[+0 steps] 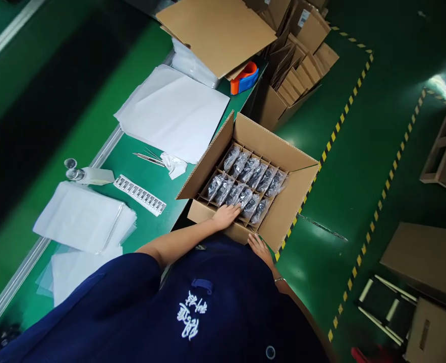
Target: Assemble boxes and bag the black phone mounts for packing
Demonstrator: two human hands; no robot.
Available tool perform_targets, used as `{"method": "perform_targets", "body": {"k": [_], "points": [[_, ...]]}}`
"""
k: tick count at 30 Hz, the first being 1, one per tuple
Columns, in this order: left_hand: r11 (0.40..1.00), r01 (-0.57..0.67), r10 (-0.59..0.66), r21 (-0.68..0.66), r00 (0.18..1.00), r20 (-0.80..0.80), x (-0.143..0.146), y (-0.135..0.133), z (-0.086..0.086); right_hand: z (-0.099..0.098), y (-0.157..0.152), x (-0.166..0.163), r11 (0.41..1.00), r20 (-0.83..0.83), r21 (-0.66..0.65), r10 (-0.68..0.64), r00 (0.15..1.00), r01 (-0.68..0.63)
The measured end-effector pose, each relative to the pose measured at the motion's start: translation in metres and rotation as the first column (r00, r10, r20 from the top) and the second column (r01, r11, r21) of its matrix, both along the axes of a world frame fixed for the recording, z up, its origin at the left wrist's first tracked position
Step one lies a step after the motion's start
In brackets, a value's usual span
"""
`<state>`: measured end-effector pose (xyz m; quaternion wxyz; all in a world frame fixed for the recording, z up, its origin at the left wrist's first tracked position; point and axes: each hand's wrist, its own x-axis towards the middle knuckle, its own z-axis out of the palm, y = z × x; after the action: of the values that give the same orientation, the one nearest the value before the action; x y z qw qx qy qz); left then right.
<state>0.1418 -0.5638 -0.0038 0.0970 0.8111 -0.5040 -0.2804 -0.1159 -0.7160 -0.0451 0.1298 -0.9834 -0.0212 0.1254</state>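
An uncovered cardboard box (279, 141) stands in front of me with its flaps folded outward. Cardboard dividers split its inside into cells, and dark parts in clear plastic bags (251, 174) fill them in two rows. My left hand (226, 216) lies over the near edge of the box, fingers stretched out and touching the nearest bags. At the near right corner, my right hand (260, 247) rests against the box with its fingers extended, holding nothing that I can see. What the bagged parts are is hard to make out.
The green table (143, 171) on my left carries white sheets (177, 108), a label strip (140, 195), tweezers (149, 159), a bottle (94, 175), a stack of plastic bags (82, 217) and an orange-blue tape dispenser (244, 79). Folded cartons (298, 75) stand beyond the box. Striped tape (340, 121) marks the floor.
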Motion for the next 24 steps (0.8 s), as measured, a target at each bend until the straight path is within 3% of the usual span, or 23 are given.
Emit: {"method": "perform_targets", "body": {"k": [5,16,24], "points": [[0.995,0.089,-0.089,0.037,0.996,-0.016,0.001,-0.011,-0.001,0.010,0.006,0.005,0.999,-0.041,-0.029,0.043,0.998,-0.044],[0.931,0.365,-0.364,-0.015,0.924,-0.115,-0.014,-0.053,0.005,0.037,0.014,0.025,1.000,-0.259,-0.014,-0.030,0.965,0.027],[0.920,0.390,-0.382,0.041,0.915,-0.133,-0.019,-0.096,0.013,0.060,0.017,0.040,0.993,-0.382,0.035,-0.095,0.919,0.117]]}}
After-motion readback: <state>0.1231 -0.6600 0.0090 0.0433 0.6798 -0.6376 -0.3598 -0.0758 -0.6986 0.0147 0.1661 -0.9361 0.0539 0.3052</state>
